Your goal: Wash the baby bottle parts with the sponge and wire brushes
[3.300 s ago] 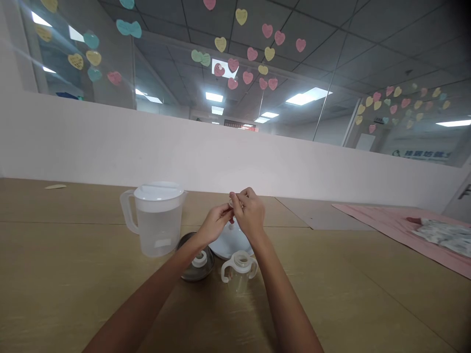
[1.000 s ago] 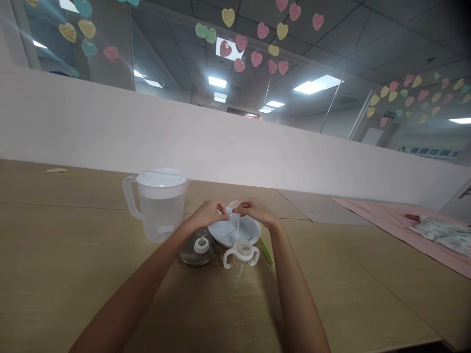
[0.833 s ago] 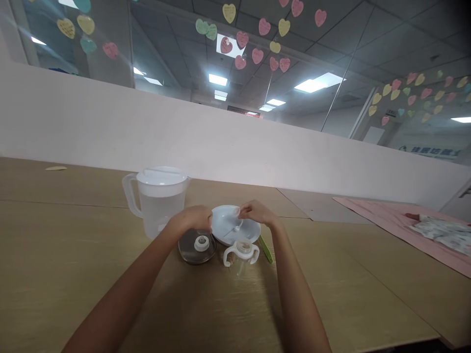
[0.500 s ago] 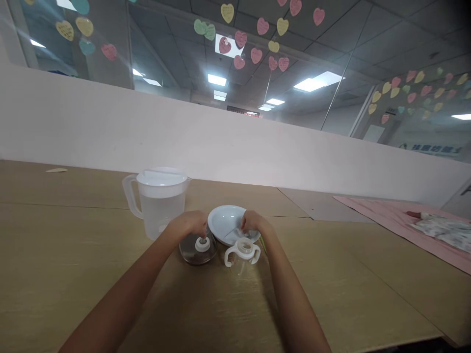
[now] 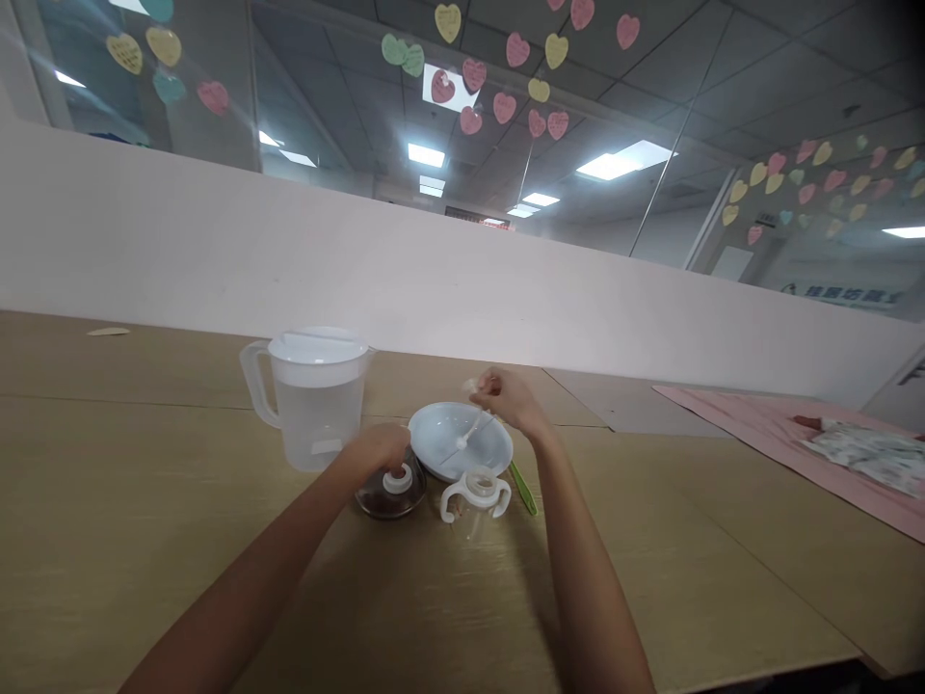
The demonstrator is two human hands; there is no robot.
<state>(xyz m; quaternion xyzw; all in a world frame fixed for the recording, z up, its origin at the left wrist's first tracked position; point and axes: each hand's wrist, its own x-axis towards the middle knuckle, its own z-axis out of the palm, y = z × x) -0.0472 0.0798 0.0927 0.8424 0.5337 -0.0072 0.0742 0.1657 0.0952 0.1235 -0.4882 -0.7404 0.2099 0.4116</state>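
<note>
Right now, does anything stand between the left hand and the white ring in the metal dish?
Nothing visible does: the left hand is at the white ring in the metal dish, fingers pointing down at it; contact is unclear. The handled bottle stands to the right, out of the way.

Near the frame's centre, the jug [image 5: 320, 410] is placed left of and behind the dish [image 5: 377, 503], in which a ring [image 5: 397, 485] is set; the bowl [image 5: 432, 424] is placed behind the bottle [image 5: 473, 508]; at far right, a cloth [image 5: 737, 416] is spread.
</note>
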